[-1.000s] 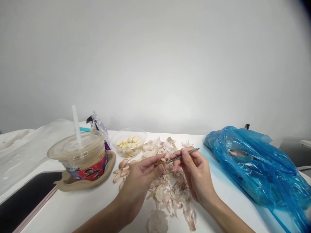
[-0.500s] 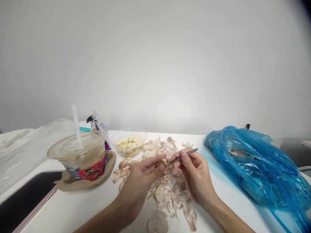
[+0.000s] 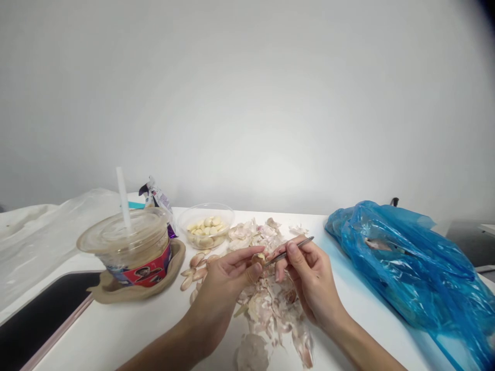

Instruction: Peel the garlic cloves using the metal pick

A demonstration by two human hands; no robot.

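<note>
Between thumb and fingers, my left hand (image 3: pixel 228 283) pinches a garlic clove (image 3: pixel 258 258) with brownish skin and a pale patch on top. My right hand (image 3: pixel 311 278) is closed around a thin metal tool (image 3: pixel 290 251), perhaps a small knife; its tip meets the clove's right side. Below both hands spreads a heap of papery garlic skins (image 3: pixel 266 309), with more behind. Several unpeeled cloves (image 3: pixel 189 273) lie left of my left hand. Farther back, a clear plastic bowl (image 3: pixel 207 206) holds several peeled cloves (image 3: pixel 209 225).
On the left stands a lidded drink cup (image 3: pixel 145 268) with a straw, in a brown cardboard holder (image 3: pixel 135 293). A dark-screened device (image 3: pixel 46 314) lies before it, a purple-and-white wrapper (image 3: pixel 158 198) behind. Clear plastic (image 3: pixel 77 221) covers the far left. A blue plastic bag (image 3: pixel 402 257) fills the right.
A pale patch shows more plainly on top of the clove. The tool's tip has shifted very slightly, and both hands stay almost where they were.
</note>
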